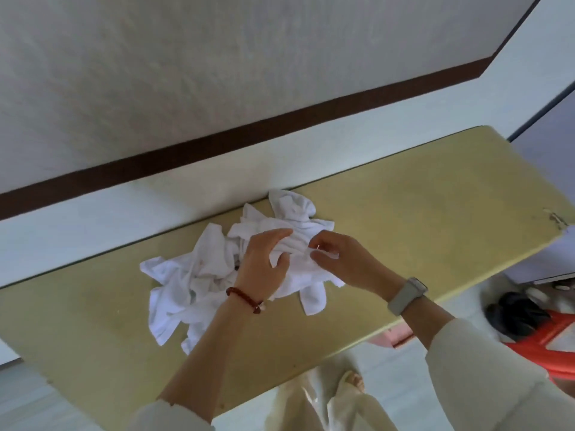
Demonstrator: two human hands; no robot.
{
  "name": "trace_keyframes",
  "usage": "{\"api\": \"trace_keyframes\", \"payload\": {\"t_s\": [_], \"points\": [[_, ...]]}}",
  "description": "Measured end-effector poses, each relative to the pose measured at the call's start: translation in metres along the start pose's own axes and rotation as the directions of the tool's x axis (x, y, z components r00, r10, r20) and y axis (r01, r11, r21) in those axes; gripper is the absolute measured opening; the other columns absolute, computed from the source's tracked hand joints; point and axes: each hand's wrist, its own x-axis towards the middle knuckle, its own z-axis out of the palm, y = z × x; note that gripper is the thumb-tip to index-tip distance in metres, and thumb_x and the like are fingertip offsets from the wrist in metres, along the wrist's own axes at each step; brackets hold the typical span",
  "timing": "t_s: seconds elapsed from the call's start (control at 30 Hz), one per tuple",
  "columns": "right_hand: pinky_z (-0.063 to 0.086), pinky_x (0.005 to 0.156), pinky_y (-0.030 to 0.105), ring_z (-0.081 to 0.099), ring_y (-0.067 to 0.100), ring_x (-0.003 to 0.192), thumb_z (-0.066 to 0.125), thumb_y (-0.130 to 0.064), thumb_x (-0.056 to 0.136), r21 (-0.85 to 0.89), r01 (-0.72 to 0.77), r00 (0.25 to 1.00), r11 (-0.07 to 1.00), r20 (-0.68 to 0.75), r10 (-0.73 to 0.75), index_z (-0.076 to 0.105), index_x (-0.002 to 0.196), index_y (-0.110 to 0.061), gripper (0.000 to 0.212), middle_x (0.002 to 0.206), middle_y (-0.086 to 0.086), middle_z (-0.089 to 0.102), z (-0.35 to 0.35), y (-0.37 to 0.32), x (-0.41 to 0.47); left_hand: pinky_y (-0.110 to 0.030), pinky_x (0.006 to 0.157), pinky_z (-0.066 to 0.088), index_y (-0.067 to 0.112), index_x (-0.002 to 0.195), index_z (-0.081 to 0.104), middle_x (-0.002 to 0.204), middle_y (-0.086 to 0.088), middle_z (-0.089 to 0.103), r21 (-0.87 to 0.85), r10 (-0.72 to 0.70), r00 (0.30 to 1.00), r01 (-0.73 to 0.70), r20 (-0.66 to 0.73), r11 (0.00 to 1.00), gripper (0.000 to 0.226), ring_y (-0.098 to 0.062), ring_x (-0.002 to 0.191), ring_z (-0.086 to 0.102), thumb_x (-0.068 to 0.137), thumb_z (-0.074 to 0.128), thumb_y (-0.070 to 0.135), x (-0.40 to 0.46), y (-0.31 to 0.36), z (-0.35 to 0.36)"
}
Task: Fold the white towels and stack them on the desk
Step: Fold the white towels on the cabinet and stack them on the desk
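Observation:
A crumpled heap of white towels [199,275] lies on the yellowish desk [420,213], near its far edge by the wall. One white towel [298,269] sits on top of the heap at the right. My left hand [264,262], with a red bead bracelet at the wrist, grips that towel with thumb and fingers curled into the cloth. My right hand [339,256], with a pale watch on the wrist, pinches the same towel's edge just to the right. None of the towels looks folded.
The desk runs along a white wall [155,104] with a dark brown band. Off its right end stand a red plastic object with something black on it [529,325] and a pale cabinet [547,259]. My legs show below the desk's near edge.

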Motion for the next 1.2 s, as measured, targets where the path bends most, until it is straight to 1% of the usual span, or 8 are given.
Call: {"api": "trace_keyframes", "payload": {"t_s": [0.1,0.27,0.43,0.53,0.63,0.9,1.0,1.2], "points": [[0.04,0.064,0.023,0.052,0.019,0.071,0.056,-0.012,0.088,-0.012,0.11,0.994,0.994,0.012,-0.11,0.055,0.078,-0.034,0.024,0.082,0.003,0.062,-0.05,-0.028,0.0,-0.018,0.096,0.035,0.043,0.115,0.042,0.119,0.025,0.046,-0.187,0.129,0.983,-0.103,0.133,0.977,0.046,-0.006,0.113,0.046,0.07,0.048,0.039,0.035,0.039,-0.012],[0.039,0.069,0.007,0.054,-0.006,0.073,0.058,-0.006,0.088,0.026,0.188,0.981,0.982,-0.062,-0.186,0.061,0.081,-0.023,0.018,0.073,-0.027,0.061,-0.12,-0.054,-0.014,-0.016,0.091,0.04,0.044,0.107,0.051,0.098,0.026,0.062,-0.235,0.288,0.914,-0.225,0.286,0.946,0.041,0.007,0.096,0.055,0.067,0.054,0.038,0.079,0.098,-0.013],[0.044,0.07,0.017,0.056,0.004,0.074,0.057,-0.008,0.088,0.028,0.222,0.948,0.975,-0.242,-0.209,0.06,0.077,-0.026,0.022,0.08,-0.01,0.062,-0.191,-0.039,-0.034,-0.01,0.071,0.043,0.012,0.088,0.063,0.079,0.008,0.059,-0.172,0.365,0.883,-0.326,0.296,0.929,0.029,0.003,0.073,0.054,0.074,0.061,0.038,0.117,0.155,0.014],[0.041,0.068,0.011,0.054,-0.002,0.069,0.057,-0.009,0.089,-0.005,0.227,0.906,0.974,-0.366,-0.213,0.06,0.079,-0.021,0.017,0.079,-0.008,0.062,-0.234,-0.016,-0.043,-0.007,0.065,0.039,0.013,0.087,0.056,0.076,0.01,0.055,-0.124,0.342,0.875,-0.319,0.343,0.94,0.014,0.008,0.067,0.052,0.086,0.06,0.027,0.139,0.186,0.041],[0.039,0.068,0.006,0.054,-0.006,0.071,0.055,-0.009,0.09,-0.059,0.197,0.856,0.979,-0.476,-0.201,0.06,0.082,-0.016,0.012,0.081,-0.006,0.062,-0.274,0.016,-0.05,-0.021,0.066,0.04,0.014,0.089,0.057,0.079,0.0,0.059,0.032,0.31,0.876,-0.346,0.37,0.938,0.015,-0.006,0.069,0.051,0.086,0.057,0.029,0.16,0.204,0.073],[0.038,0.092,0.026,0.052,0.025,0.113,0.046,-0.01,0.094,-0.324,-0.142,0.894,0.935,-0.449,-0.02,0.055,0.122,-0.008,0.03,0.122,0.009,0.056,-0.363,0.114,-0.041,-0.024,0.072,0.042,0.011,0.097,0.067,0.092,-0.003,0.068,0.286,0.203,0.958,-0.256,0.202,0.924,0.015,-0.019,0.085,0.059,0.089,0.056,0.019,0.227,0.23,0.133],[0.04,0.083,0.029,0.055,0.027,0.103,0.047,-0.014,0.093,-0.363,-0.217,0.876,0.906,-0.481,0.016,0.061,0.111,-0.008,0.024,0.112,0.011,0.059,-0.381,0.136,-0.033,-0.031,0.08,0.048,0.01,0.1,0.069,0.098,-0.006,0.07,0.313,0.185,0.974,-0.219,0.134,0.924,0.018,-0.024,0.093,0.061,0.089,0.057,0.018,0.244,0.24,0.151],[0.035,0.068,0.027,0.051,0.017,0.083,0.049,-0.028,0.094,-0.291,-0.237,0.71,0.927,-0.703,-0.039,0.062,0.1,-0.01,0.022,0.096,0.003,0.063,-0.398,0.135,-0.03,-0.031,0.081,0.045,0.009,0.106,0.068,0.106,-0.009,0.065,0.24,0.236,0.972,-0.225,-0.018,0.944,0.022,-0.026,0.098,0.06,0.088,0.059,0.019,0.263,0.257,0.152]]}}
